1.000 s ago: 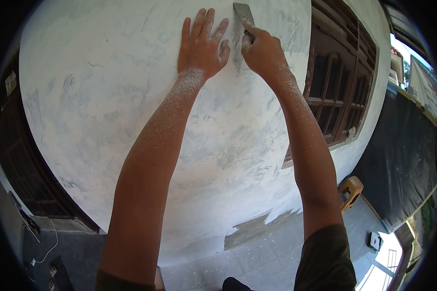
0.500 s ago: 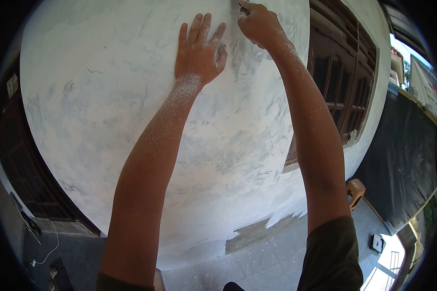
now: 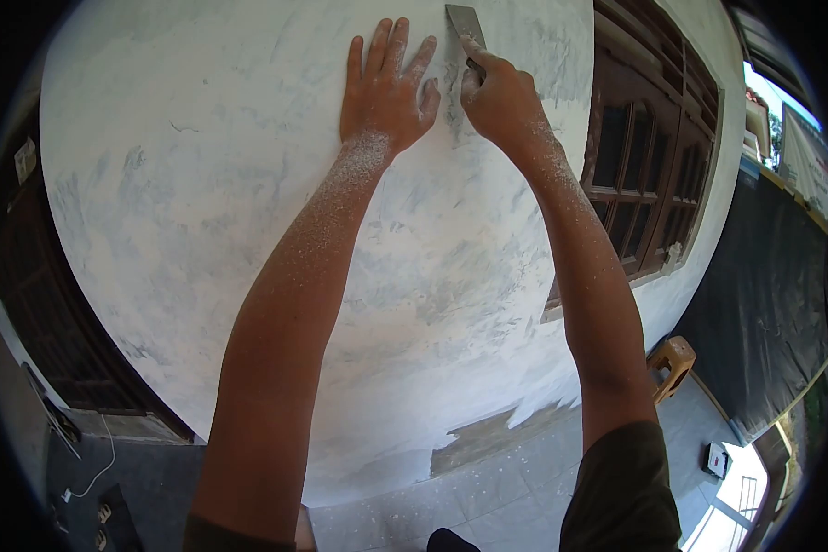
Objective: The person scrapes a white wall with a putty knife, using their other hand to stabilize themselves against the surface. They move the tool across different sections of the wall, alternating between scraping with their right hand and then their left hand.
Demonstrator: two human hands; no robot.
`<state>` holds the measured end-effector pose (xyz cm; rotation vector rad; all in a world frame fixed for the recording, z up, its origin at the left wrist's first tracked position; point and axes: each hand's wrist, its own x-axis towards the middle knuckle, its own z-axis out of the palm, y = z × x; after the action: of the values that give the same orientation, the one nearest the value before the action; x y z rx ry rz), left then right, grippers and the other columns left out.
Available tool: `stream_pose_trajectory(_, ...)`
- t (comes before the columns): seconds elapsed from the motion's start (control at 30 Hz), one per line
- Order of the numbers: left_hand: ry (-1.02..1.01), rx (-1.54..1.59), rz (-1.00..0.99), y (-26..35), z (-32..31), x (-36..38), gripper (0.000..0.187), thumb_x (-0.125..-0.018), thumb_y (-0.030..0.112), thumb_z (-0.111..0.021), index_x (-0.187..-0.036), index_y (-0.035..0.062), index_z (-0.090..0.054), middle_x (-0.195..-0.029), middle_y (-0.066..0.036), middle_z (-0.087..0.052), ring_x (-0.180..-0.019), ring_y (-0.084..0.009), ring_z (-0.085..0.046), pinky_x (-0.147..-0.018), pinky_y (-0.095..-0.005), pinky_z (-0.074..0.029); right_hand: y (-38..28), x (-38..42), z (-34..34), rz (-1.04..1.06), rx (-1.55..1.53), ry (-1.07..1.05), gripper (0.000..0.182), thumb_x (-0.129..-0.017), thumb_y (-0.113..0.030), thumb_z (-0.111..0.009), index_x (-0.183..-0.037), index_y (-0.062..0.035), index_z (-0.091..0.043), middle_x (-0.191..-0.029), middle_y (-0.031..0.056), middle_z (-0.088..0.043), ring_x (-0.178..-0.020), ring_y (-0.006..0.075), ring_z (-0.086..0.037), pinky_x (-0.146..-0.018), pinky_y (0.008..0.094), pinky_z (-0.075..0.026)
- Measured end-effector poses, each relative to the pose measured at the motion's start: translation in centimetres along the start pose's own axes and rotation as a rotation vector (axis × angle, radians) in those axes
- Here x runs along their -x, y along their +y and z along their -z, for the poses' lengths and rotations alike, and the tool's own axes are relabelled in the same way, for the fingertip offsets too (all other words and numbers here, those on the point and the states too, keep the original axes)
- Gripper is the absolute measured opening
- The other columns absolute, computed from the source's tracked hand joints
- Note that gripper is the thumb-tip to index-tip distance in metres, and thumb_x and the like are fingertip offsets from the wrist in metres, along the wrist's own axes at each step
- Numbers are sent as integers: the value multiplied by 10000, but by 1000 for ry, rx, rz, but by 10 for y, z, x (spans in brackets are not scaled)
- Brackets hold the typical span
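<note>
Top centre of frame: right hand [image 3: 499, 92] grips scraper [image 3: 462, 22], blade upright above fingers, flat to wall [image 3: 202, 202]; left hand [image 3: 385, 90] splayed just beside.

1. To your right, a dark wooden window [image 3: 649, 175] is set in the wall.
2. Below it, a small wooden stool [image 3: 669, 363] stands on the grey tiled floor [image 3: 515, 478].
3. At lower left, a white cable [image 3: 87, 455] lies on the floor.

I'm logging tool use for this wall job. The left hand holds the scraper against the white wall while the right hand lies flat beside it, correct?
Not quite: the hands are swapped. In the head view the right hand grips the scraper against the white wall, while the left hand lies flat beside it, fingers spread.
</note>
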<state>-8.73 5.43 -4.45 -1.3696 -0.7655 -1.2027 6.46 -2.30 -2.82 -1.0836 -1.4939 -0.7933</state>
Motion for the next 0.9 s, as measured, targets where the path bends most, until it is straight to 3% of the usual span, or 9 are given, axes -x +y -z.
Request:
stream_pose_trajectory(0.23, -13, 30, 14, 0, 1, 0, 567, -949, 426, -561, -1488, 255, -518, -1603, -101, -383, -1525, -263, -260, -1261, -525, -118, -7, -57, 12, -13, -9, -43, 469, -941, -173, -557, -1404, -109, -597, -1161, 242, -706, -1016, 423, -702, -948, 442, -556)
stream_pose_trajectory(0.37, -22, 12, 11, 1, 3, 3, 564, -954, 430, -550, -1489, 257, -517, -1604, -99, -380, -1527, -264, -255, -1261, -521, -119, -10, 13, 4, -33, -36, -48, 460, -945, -133, -526, -1398, -114, -607, -1158, 260, -701, -1003, 426, -707, -985, 447, -534)
stream_pose_trajectory(0.53, -31, 51, 20, 0, 1, -1, 600, -942, 419, -590, -1512, 266, -482, -1622, -106, -350, -1532, -272, -252, -1260, -530, -119, -15, -53, 10, -53, -33, -46, 465, -942, -139, -532, -1401, -105, -600, -1083, 270, -715, -968, 427, -714, -934, 466, -555)
stream_pose_trajectory(0.63, -18, 70, 6, -1, 1, 1, 598, -943, 423, -589, -1511, 266, -484, -1621, -107, -352, -1532, -275, -254, -1258, -537, -125, -13, -2, 13, -86, -49, -84, 467, -948, -134, -536, -1411, -108, -591, -1096, 278, -707, -987, 434, -707, -948, 471, -548)
stream_pose_trajectory(0.7, -32, -7, 14, 1, 3, -1, 572, -956, 435, -537, -1501, 266, -500, -1609, -102, -368, -1527, -267, -252, -1260, -527, -122, -1, 26, 0, 4, -45, -10, 470, -948, -119, -553, -1416, -115, -587, -1071, 287, -707, -971, 438, -709, -947, 483, -546)
stream_pose_trajectory(0.83, -32, 41, 15, 1, 0, -1, 589, -946, 421, -585, -1508, 271, -491, -1617, -111, -359, -1532, -277, -256, -1257, -535, -123, -10, -40, 13, -55, -47, -29, 454, -966, -134, -517, -1414, -104, -585, -1070, 277, -714, -962, 434, -713, -906, 477, -564)
stream_pose_trajectory(0.9, -18, 55, 12, -1, -1, -1, 587, -946, 425, -583, -1507, 279, -491, -1616, -108, -361, -1532, -270, -253, -1259, -533, -121, -10, -33, 10, -50, -27, -47, 448, -971, -138, -500, -1408, -105, -589, -1047, 285, -711, -940, 431, -717, -884, 473, -572)
